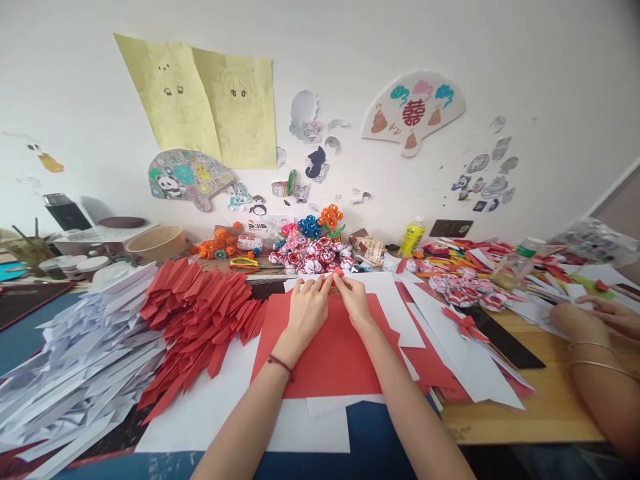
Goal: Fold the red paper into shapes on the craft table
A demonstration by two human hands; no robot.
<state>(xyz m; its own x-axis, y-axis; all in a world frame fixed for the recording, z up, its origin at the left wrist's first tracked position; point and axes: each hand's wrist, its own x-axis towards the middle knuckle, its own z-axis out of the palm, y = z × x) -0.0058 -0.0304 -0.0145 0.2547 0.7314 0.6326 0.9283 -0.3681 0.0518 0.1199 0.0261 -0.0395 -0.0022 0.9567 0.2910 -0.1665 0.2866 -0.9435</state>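
A small folded piece of red paper (pixel 339 272) shows at the fingertips, at the far edge of a red paper sheet (pixel 330 360). My right hand (pixel 354 299) pinches it between thumb and fingers. From the other side my left hand (pixel 307 307) meets it, fingers bent and index fingertip against the piece; its thumb is mostly hidden. Under the red sheet lie white sheets (pixel 240 393). Left of my hands spreads a big heap of folded red paper strips (pixel 200 313), beside a heap of folded white strips (pixel 90 360).
Behind my hands stand red-and-white paper flowers (pixel 320 253), yellow-handled scissors (pixel 244 263) and a yellow bottle (pixel 411 237). To the right are loose white paper (pixel 465 347), a black strip (pixel 510 340) and a clear bottle (pixel 520 263). Another person's hands (pixel 575 320) work at far right.
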